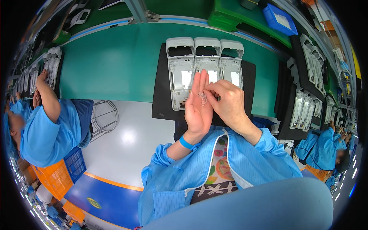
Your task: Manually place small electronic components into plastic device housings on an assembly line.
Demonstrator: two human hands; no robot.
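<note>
My left hand (pixel 199 117) is palm up above the front of the black mat (pixel 162 90), its fingers stretched out. A small cluster of tiny clear pieces (pixel 202 101) lies on its palm and fingers. My right hand (pixel 232 104) is closed in a pinch over these pieces; whatever is between its fingertips is too small to make out. Behind the hands, three light grey plastic housings stand side by side on the mat: a left one (pixel 175 78), a middle one (pixel 207 63) and a right one (pixel 231 64). My hands partly cover the middle housing.
The mat lies on a green table (pixel 111 63). A blue bin (pixel 280 20) with white contents sits on a green shelf (pixel 224 17) at the back right. More grey housings (pixel 304 109) stand on the right. A co-worker in blue (pixel 51 130) works at the left, near a wire stool (pixel 104 119).
</note>
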